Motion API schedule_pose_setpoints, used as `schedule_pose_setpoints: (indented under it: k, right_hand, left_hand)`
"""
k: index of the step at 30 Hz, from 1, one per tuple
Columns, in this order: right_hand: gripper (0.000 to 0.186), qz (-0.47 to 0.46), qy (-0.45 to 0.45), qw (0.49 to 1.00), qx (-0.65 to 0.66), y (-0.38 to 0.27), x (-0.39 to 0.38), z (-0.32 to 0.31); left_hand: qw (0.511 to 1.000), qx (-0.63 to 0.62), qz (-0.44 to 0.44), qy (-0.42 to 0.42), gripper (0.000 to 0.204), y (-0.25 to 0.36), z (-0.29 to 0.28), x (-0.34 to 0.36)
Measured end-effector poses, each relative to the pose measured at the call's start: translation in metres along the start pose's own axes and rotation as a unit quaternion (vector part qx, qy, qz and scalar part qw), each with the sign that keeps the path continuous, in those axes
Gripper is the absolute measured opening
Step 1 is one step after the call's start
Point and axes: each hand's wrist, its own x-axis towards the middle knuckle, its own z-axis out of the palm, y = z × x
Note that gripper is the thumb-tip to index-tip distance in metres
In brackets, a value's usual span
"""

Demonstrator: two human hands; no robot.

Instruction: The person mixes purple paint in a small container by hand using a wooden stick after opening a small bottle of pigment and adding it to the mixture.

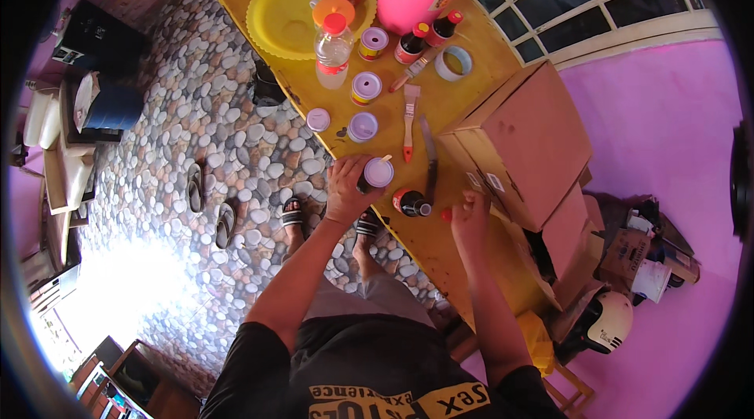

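In the head view, the left hand (349, 190) was at the centre of the frame, near the table edge. Its fingers were curved around the side of a dark container with a pale top (378, 173), and a small light-coloured piece lay across the upper rim of this top. Just to the lower right of it, a dark bottle with a red label (410, 202) stood on the yellow table (463, 270), and no hand was touching it.

The right hand (471, 221) was right of the centre, apart from the bottle. Its fingers were bent together and seemed to pinch a small red piece (447, 215), perhaps a cap; the exact grip I could not tell.

As for the progress, the bottle's mouth showed no red cap, so I judged that its opening was probably done. Whether anything was already poured, the view did not show. Higher in the frame, two lidded cans (367, 86) (374, 40) and two capped dark bottles (410, 47) (448, 25) were standing, and a flat brush (410, 117) was lying; no hand was on them, so any work with these seemed to be left.
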Motion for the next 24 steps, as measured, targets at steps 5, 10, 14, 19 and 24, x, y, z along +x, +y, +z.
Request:
schedule_pose_setpoints:
  k: [5,10,14,19,24]
  right_hand:
    - [0.045,-0.144,-0.079,0.973,-0.162,0.013,-0.019,-0.012]
    - [0.042,-0.139,-0.069,0.983,-0.099,0.019,-0.03,-0.004]
    - [0.039,-0.142,-0.067,0.987,-0.011,-0.07,-0.024,-0.038]
    - [0.034,-0.222,-0.081,0.972,-0.008,-0.124,-0.018,-0.049]
    - [0.034,-0.231,-0.136,0.962,-0.055,-0.129,-0.015,-0.038]
  left_hand:
    - [1.0,0.016,-0.001,0.002,0.07,-0.004,0.001,-0.001]
    - [1.0,0.021,0.015,0.015,0.068,-0.002,0.003,0.0]
    - [0.999,0.035,0.012,0.012,0.072,-0.007,0.003,-0.004]
    - [0.999,0.03,0.006,0.016,0.075,-0.004,0.003,-0.003]
    - [0.999,0.035,0.011,0.013,0.078,-0.004,0.002,-0.003]
